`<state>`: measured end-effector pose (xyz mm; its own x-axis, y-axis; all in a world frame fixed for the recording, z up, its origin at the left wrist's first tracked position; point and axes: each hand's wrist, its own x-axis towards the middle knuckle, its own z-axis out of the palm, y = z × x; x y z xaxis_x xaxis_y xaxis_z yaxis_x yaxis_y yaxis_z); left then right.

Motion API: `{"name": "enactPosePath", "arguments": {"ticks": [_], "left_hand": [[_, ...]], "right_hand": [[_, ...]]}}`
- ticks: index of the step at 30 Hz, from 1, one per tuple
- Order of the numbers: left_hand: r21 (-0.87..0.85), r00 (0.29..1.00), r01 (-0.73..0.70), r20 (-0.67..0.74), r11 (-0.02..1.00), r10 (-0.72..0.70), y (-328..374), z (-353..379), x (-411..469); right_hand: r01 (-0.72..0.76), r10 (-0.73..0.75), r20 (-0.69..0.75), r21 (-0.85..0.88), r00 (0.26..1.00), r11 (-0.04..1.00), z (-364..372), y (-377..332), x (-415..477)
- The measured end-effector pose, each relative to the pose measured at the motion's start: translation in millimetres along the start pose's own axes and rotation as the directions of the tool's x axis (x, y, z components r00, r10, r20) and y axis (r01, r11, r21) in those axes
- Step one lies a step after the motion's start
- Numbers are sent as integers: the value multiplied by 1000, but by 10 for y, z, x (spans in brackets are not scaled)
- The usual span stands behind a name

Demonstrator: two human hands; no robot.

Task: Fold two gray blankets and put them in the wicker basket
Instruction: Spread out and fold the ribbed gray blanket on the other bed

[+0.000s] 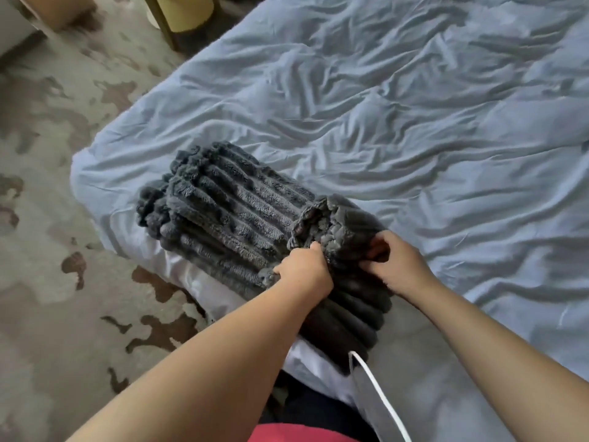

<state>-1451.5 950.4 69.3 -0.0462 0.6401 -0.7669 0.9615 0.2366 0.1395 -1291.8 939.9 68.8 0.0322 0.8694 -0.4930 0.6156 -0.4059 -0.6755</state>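
Note:
A dark gray ribbed plush blanket (229,208) lies folded into a thick bundle on the near corner of the bed (414,122). My left hand (306,269) clutches its near edge, fingers dug into the pile. My right hand (395,260) pinches the bunched fold just to the right, where layers curl up. Part of the blanket hangs down toward me over the bed's edge. Only this one blanket is in view; no wicker basket is visible.
The bed carries a wrinkled pale blue sheet. A patterned gray-brown carpet (63,218) covers the floor on the left. A wooden-legged piece of furniture (178,17) stands at the top left. A white cord (379,397) hangs near my body.

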Motion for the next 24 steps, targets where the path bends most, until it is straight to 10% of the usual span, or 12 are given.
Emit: {"name": "enactPosePath", "arguments": {"ticks": [4, 12, 17, 24], "left_hand": [[-20, 990, -52, -134, 998, 49, -10, 51, 94], [-206, 980, -201, -47, 958, 196, -52, 138, 85], [-496, 987, -1, 140, 868, 82, -336, 281, 98], [-467, 955, 174, 296, 867, -32, -483, 153, 236]], "right_hand": [[179, -207, -92, -252, 974, 951, -228, -74, 341], [340, -270, 407, -111, 873, 934, -116, -151, 738], [218, -187, 173, -179, 967, 959, 87, 138, 846], [-44, 27, -74, -244, 997, 969, 482, 162, 1117]]}}
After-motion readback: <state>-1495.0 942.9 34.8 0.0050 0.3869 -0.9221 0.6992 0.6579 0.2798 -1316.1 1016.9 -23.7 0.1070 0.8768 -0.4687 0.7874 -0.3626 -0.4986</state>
